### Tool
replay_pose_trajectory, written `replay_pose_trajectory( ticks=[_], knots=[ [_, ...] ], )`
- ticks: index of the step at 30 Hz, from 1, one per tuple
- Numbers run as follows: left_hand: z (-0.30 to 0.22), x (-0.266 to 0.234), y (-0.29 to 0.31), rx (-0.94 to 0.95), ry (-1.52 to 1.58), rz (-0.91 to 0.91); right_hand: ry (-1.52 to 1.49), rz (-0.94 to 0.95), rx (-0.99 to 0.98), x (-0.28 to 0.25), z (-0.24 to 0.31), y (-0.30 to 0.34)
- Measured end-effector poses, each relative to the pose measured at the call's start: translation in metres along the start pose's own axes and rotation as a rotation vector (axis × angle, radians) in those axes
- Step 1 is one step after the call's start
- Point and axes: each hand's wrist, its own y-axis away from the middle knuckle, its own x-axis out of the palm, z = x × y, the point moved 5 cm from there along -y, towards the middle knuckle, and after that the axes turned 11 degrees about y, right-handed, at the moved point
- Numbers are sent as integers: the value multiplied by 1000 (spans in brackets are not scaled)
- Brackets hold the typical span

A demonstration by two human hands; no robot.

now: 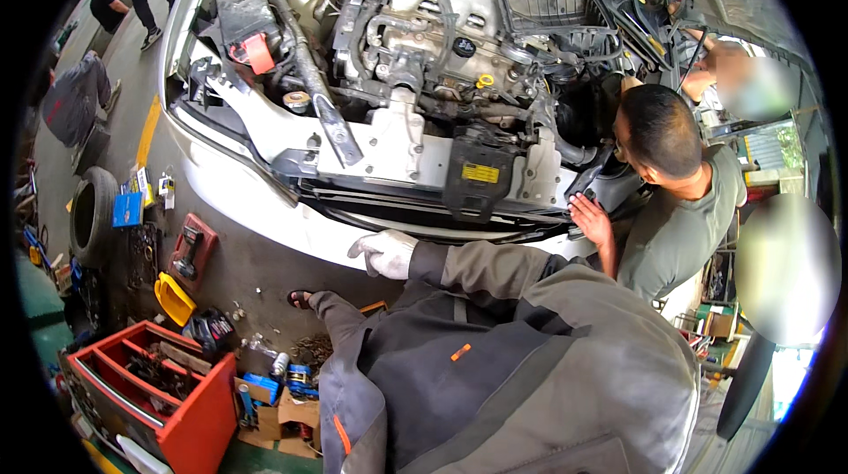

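My right hand [385, 255], in a whitish work glove, reaches left across the white front bumper [265, 200] of a car. Its fingers are partly bent and apart, with nothing visible in them. Whether the glove touches the bumper, I cannot tell. My left hand does not show; my dark grey jacket [565, 386] fills the lower middle. Beyond the glove lies the open engine bay, with the engine [442, 15], a black cover with a yellow label [481, 175] and a battery with a red terminal cap [254, 52].
A co-worker in an olive shirt [685, 227] leans in at the right front corner. Left on the floor are a tyre [91, 216], a blue box [128, 209], a drill in a red tray [189, 251], a yellow tray [175, 299] and a red tool cart [199, 417]. More people are farther back.
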Motion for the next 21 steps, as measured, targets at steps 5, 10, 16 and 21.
replay_pose_trajectory(
  ticks=[5, 10, 16, 21],
  knots=[
    [50, -87, -68, 42, -172, 59, 185, -281, -158, 40, 36, -81],
    [-14, -246, -128, 741, -646, -262, 153, -221, -250, 86, 79, -130],
    [-132, -343, -183, 193, -498, -267, -4, -178, -10, 82, 132, -171],
    [-164, -327, -191, 147, 32, -166, -211, -193, 108, 73, 164, -242]
  ],
)
